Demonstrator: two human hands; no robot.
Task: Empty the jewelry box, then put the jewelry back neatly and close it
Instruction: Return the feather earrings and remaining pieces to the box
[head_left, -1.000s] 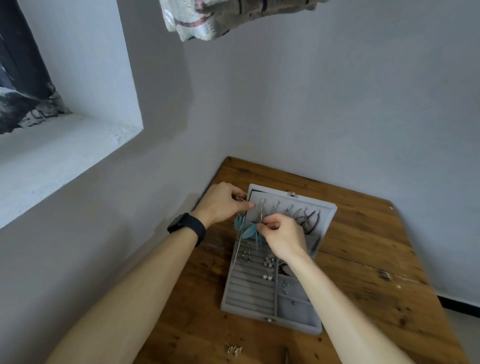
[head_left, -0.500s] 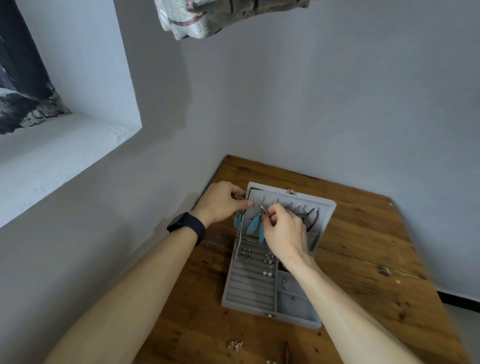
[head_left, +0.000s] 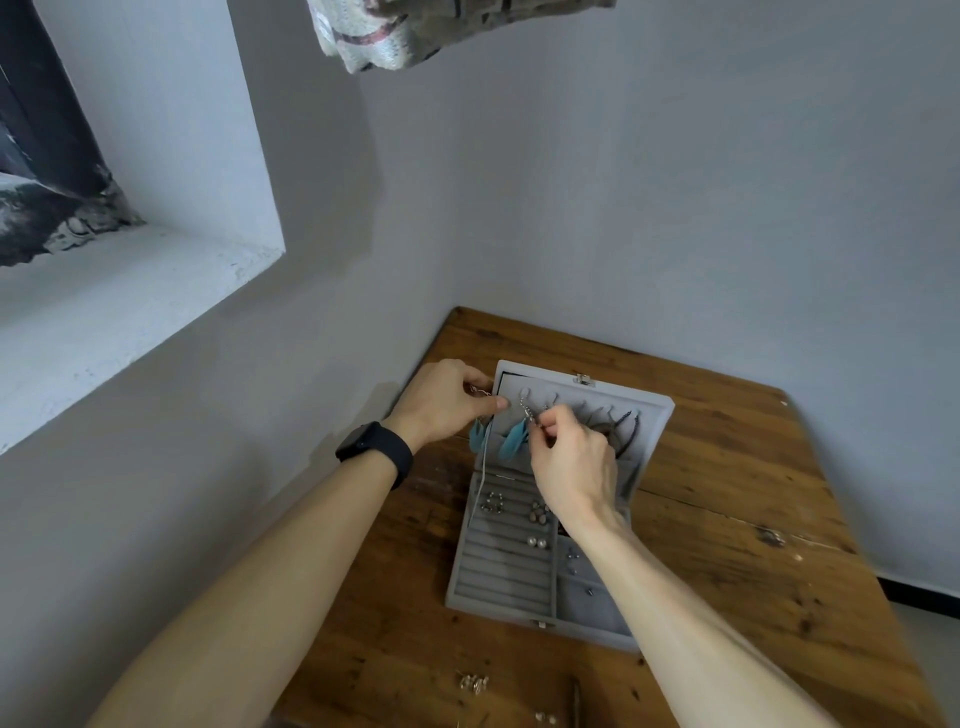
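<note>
Teal feathers are marking the piece in hand. The right hand (head_left: 571, 467) is pinching the metal top of a teal feather earring (head_left: 514, 439) between thumb and fingertips, with its other fingers curling loosely. It is holding the earring against the row of hooks inside the raised lid (head_left: 655, 422) of the grey velvet jewelry box (head_left: 519, 616), which is lying open on the wooden table (head_left: 737, 467).

This is looking like the refilling stage. Small stud earrings (head_left: 538, 512) are sitting in the ring rows, while a few loose pieces (head_left: 472, 680) are waiting on the wood near the front edge.

To do it well, the ear wire should be going fully over a free hook. The fingers should be letting go only once the feather is hanging by its own weight, straight and clear of the dark pieces hanging further right.

The left hand (head_left: 441, 402) is curling at the lid's left edge and seems to be bracing it. It is gripping what looks like the matching feather earring (head_left: 477, 435) and a thin chain (head_left: 482, 470) trailing down beside the box; exactly how the fingers are lying on them is too small to tell.
</note>
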